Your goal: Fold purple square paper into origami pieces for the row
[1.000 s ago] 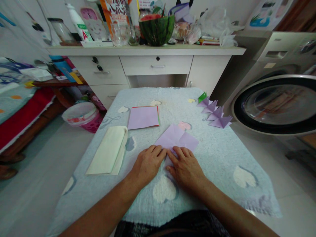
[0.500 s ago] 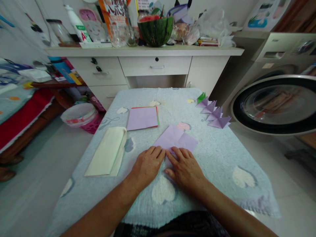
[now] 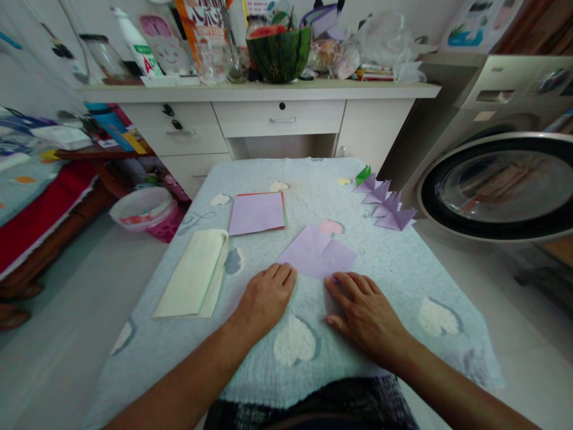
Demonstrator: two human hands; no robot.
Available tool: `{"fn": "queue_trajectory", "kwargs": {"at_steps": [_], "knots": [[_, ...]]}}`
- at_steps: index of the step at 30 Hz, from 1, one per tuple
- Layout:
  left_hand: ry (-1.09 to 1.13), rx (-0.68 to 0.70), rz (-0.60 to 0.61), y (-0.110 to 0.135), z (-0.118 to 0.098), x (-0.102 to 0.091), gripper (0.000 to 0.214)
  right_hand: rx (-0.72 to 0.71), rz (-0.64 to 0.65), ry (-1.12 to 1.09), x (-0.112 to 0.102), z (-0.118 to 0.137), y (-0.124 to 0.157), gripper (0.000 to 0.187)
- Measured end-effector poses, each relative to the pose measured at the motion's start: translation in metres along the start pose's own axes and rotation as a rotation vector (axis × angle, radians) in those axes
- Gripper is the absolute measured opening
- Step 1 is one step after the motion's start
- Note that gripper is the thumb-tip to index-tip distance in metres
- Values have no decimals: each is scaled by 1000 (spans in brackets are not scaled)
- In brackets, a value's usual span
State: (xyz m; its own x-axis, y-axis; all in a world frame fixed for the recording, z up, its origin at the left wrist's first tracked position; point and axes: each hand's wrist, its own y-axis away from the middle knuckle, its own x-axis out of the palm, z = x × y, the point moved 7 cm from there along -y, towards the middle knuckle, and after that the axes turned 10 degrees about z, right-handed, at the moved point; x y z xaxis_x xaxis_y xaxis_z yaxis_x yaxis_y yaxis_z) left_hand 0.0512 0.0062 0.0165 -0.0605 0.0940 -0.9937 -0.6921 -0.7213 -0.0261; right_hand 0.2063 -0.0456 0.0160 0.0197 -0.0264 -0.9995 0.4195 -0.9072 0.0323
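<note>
A folded sheet of purple paper [image 3: 317, 251] with visible creases lies flat in front of me on the cloth. My left hand [image 3: 271, 294] rests palm down, its fingertips touching the paper's near left edge. The fingers of my right hand [image 3: 362, 304] lie along the near right edge, thumb apart from them. Neither hand grips anything. Beyond the sheet, to the left, is a stack of square coloured paper [image 3: 257, 213], purple on top with red and green edges showing. Several purple folded paper pieces [image 3: 388, 206] and a green one [image 3: 363, 175] stand in a row at the far right.
A pale folded cloth or paper [image 3: 192, 275] lies at the left of the table, on the heart-patterned cover [image 3: 403, 334]. Behind stands a white cabinet [image 3: 277, 116] bearing a cut watermelon [image 3: 280, 55]. A washing machine [image 3: 505, 179] is to the right, a pink bin [image 3: 147, 209] left.
My right hand has slid to the right along the paper's near edge, away from my left hand. The left hand has hardly moved. More of the near edge now shows between them.
</note>
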Motion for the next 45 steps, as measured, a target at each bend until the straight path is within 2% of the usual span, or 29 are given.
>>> {"fn": "queue_trajectory", "kwargs": {"at_steps": [10,14,17,20,22,27,31,34,40,45], "knots": [[-15,10,-43,2,1,4,30,-6,-14,36,4,-17,25,58],[-20,10,-44,2,0,3,29,-10,25,-11,-4,-22,24,49],[-43,9,-29,2,-2,2,31,-24,65,-120,-17,-23,14,24],[-71,7,-1,1,-3,2,39,-14,38,-207,-29,-26,-3,21],[-83,9,19,1,-4,2,41,65,37,-236,-31,-34,-18,19],[-110,22,53,0,-5,2,41,217,101,-248,-25,-55,-54,24],[-135,22,70,-1,-8,2,41,237,155,-223,-20,-58,-72,25],[-148,12,101,-1,-11,3,42,204,157,-250,-15,-54,-79,23],[-180,-21,156,-2,-18,1,51,159,38,-276,-4,-53,-82,22],[-200,-72,185,-3,-26,-2,57,110,-24,-340,-3,-56,-81,21]]}}
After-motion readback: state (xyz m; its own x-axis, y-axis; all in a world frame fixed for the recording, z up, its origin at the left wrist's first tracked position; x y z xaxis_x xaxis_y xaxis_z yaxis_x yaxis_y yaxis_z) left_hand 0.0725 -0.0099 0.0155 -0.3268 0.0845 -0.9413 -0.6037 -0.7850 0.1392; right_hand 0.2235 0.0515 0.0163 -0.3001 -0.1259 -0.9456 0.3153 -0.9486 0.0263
